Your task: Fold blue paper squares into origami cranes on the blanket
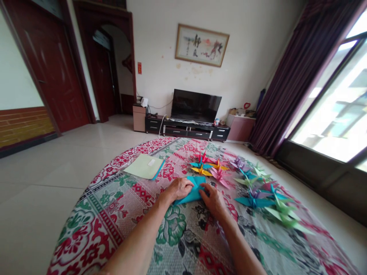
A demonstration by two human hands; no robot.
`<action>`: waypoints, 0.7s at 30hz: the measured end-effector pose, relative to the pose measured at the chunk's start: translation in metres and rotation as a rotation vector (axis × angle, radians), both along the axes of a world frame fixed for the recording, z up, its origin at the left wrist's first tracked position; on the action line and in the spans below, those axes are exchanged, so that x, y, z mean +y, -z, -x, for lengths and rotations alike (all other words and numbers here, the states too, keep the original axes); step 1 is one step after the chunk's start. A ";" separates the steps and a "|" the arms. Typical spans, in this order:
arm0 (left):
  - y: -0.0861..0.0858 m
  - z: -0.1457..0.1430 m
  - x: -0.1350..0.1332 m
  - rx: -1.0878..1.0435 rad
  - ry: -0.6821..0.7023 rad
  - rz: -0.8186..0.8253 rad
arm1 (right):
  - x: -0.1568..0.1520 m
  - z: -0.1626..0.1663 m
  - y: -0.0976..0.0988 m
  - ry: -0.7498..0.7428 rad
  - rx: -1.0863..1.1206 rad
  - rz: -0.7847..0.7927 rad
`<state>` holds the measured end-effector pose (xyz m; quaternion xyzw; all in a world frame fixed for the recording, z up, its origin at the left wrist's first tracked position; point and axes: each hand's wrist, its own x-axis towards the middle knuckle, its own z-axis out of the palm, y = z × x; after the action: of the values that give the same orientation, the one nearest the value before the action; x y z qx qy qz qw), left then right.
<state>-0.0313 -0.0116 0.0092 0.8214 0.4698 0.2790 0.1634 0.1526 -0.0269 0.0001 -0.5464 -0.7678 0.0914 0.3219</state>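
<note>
A partly folded sheet of blue origami paper (pixel 192 194) lies on the patterned tablecloth between my hands. My left hand (pixel 181 187) is closed, its curled fingers pressing on the paper's left side. At the right edge, my right hand (pixel 211 195) pinches the same sheet between thumb and fingers. Beyond my left hand rests a stack of square paper (pixel 145 166), pale green on top with blue showing at its edge. Folded paper cranes stand to the right, among them a yellow crane (pixel 201 170), a pink crane (pixel 219 176) and a blue crane (pixel 254 199).
The round table wears a floral tablecloth (pixel 114 229). Several more cranes, such as a light green crane (pixel 286 217), spread along its right side. Past the table are a television (pixel 196 106) on a low cabinet (pixel 187 131), a purple curtain (pixel 295 72) and a window.
</note>
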 end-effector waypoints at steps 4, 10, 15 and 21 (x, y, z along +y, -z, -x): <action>-0.002 0.000 -0.002 -0.027 -0.025 0.103 | 0.009 0.003 0.005 0.031 -0.012 -0.006; -0.005 -0.002 -0.004 0.047 -0.018 0.124 | 0.010 0.005 0.004 0.011 0.036 -0.027; -0.006 -0.005 -0.005 0.117 -0.041 0.101 | 0.009 0.002 0.003 -0.014 0.036 -0.056; 0.005 -0.005 0.001 0.082 -0.094 -0.074 | 0.012 0.005 0.007 0.027 -0.074 -0.126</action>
<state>-0.0259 -0.0105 0.0042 0.8147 0.5035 0.2698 0.1000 0.1474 -0.0147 -0.0072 -0.5386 -0.7758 0.0184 0.3282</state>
